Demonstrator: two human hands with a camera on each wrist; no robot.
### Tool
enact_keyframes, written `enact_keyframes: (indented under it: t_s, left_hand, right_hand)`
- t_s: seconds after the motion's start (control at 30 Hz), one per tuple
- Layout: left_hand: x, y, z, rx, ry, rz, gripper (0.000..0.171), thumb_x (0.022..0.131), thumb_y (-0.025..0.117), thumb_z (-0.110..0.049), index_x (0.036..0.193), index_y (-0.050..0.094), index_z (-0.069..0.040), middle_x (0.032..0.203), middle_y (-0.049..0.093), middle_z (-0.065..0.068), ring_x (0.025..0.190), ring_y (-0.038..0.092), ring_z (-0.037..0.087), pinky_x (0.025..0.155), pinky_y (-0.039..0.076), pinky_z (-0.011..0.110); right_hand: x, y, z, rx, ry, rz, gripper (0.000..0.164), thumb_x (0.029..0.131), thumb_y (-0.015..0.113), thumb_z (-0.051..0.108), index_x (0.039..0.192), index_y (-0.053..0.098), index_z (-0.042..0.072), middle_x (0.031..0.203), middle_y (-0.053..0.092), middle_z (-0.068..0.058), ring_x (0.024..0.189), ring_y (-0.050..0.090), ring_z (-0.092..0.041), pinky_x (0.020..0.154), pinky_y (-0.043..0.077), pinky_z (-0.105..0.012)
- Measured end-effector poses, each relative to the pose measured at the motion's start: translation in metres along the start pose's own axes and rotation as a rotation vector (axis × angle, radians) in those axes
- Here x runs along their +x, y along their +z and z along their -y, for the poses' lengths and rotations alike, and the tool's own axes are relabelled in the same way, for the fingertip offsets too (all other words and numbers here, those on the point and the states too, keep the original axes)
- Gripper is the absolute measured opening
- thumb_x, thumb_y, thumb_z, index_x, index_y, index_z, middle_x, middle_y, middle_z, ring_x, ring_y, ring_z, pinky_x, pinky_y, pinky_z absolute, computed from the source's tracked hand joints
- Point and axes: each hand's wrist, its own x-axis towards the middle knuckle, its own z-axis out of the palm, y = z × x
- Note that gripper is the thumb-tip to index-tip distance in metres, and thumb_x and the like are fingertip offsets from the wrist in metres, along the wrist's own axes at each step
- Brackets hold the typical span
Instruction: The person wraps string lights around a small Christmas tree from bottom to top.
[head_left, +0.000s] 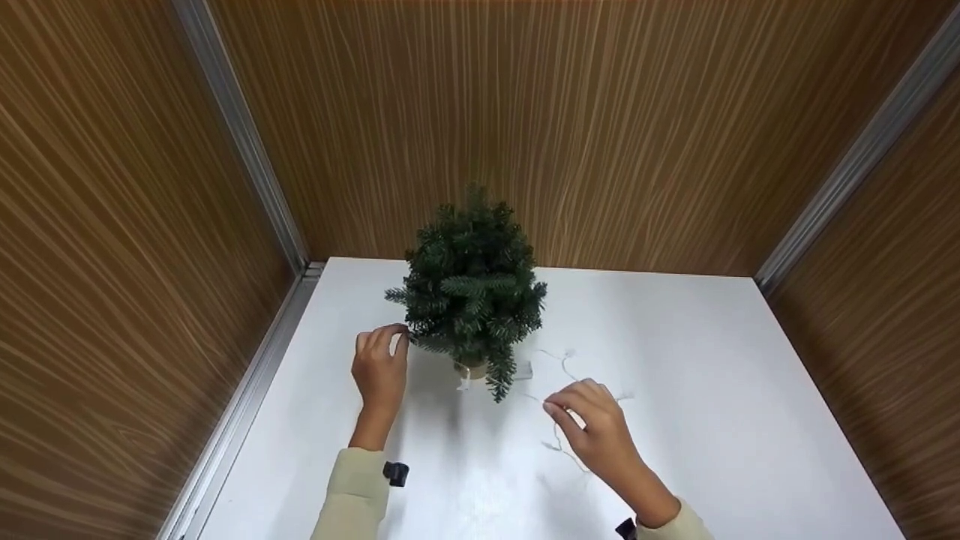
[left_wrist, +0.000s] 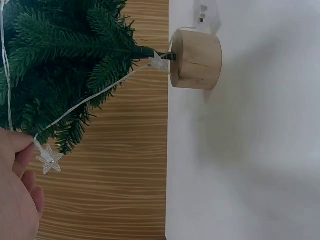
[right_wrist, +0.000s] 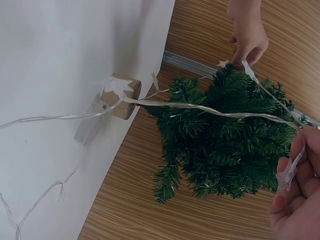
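A small artificial Christmas tree (head_left: 474, 289) stands on a round wooden base (left_wrist: 200, 61). My left hand (head_left: 380, 367) is at the tree's left side and pinches the clear wire of a string of star lights; one star (left_wrist: 49, 160) dangles just beside the fingertips. From there the wire slants to another star (left_wrist: 159, 62) by the trunk. To the right of the tree, my right hand (head_left: 592, 424) holds the string light wire (right_wrist: 215, 111) between thumb and fingers, with a star (right_wrist: 286, 176) against the fingers. The wire runs in front of the tree in the right wrist view.
Behind the base, a clear battery box (right_wrist: 89, 125) lies on the white table (head_left: 697, 390). More loose light string (head_left: 564, 365) trails over the table around my right hand. Wood-grain panels (head_left: 525, 127) enclose the table at the back and both sides.
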Motion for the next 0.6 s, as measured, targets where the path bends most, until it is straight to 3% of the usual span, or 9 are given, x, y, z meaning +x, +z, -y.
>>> enact_keyframes:
  t_s: [0.2,0.4,0.53,0.6]
  left_hand:
    - [0.000,-0.004,-0.002,-0.043,-0.039,0.030,0.010,0.086,0.080,-0.008,0.094,0.077,-0.012,0.096,0.076,0.002,0.086,0.058,0.022,0.065,0.053,0.040]
    - [0.001,-0.007,-0.001,-0.066,-0.050,0.063,0.009,0.087,0.079,-0.009,0.095,0.077,-0.013,0.098,0.076,0.002,0.088,0.059,0.022,0.067,0.054,0.040]
    - [0.001,-0.008,-0.001,-0.070,-0.040,0.077,0.008,0.087,0.079,-0.010,0.095,0.077,-0.013,0.098,0.076,0.002,0.086,0.059,0.022,0.066,0.053,0.039]
    - [0.001,-0.009,-0.002,-0.076,-0.033,0.086,0.008,0.088,0.079,-0.011,0.095,0.077,-0.013,0.098,0.076,0.002,0.086,0.058,0.022,0.066,0.052,0.039]
  right_hand:
    - [0.003,-0.003,0.008,0.042,-0.014,0.008,0.021,0.081,0.079,-0.003,0.091,0.073,0.015,0.087,0.067,0.012,0.081,0.058,-0.008,0.076,0.039,-0.019]
    - [0.008,-0.003,0.016,0.102,-0.075,-0.008,0.014,0.086,0.076,0.001,0.093,0.073,0.012,0.087,0.067,0.008,0.081,0.058,-0.011,0.077,0.040,-0.021]
    - [0.011,-0.003,0.016,0.085,-0.056,-0.046,0.002,0.093,0.072,0.009,0.092,0.073,0.010,0.086,0.068,0.006,0.080,0.057,-0.012,0.077,0.040,-0.022]
    - [0.011,-0.003,0.015,0.077,-0.036,-0.080,0.007,0.095,0.070,0.013,0.090,0.073,0.009,0.085,0.067,0.004,0.078,0.055,-0.013,0.075,0.040,-0.022]
